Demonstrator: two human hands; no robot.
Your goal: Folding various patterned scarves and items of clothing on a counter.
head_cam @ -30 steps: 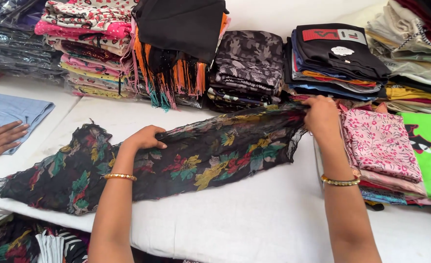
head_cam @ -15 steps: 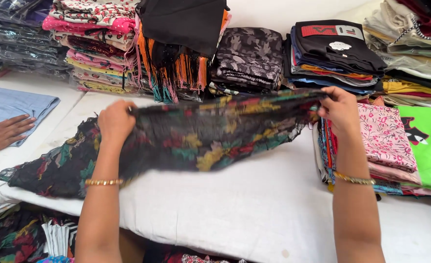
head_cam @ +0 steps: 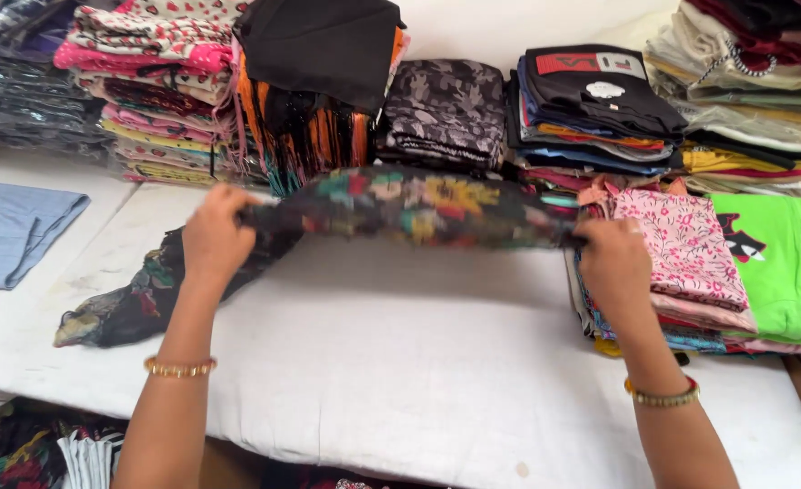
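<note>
A dark sheer scarf with a colourful flower print (head_cam: 419, 206) is stretched in the air above the white padded table (head_cam: 419, 362). My left hand (head_cam: 212, 237) grips it near its left part, and my right hand (head_cam: 612, 263) grips its right end. The scarf's loose left tail (head_cam: 120, 312) trails down onto the table. Both wrists wear gold bangles.
Stacks of folded clothes line the back: pink prints (head_cam: 160, 81), black and orange fabric (head_cam: 319, 81), a dark grey print (head_cam: 446, 109), dark shirts (head_cam: 600, 100). A pink floral piece (head_cam: 681, 244) and a green shirt (head_cam: 781, 254) top the right pile. A folded blue cloth (head_cam: 11, 231) lies left.
Both hands lifted the scarf off the table and raised it, pulled taut and bunched between them. Another person's hand at the far left is no longer in view.
</note>
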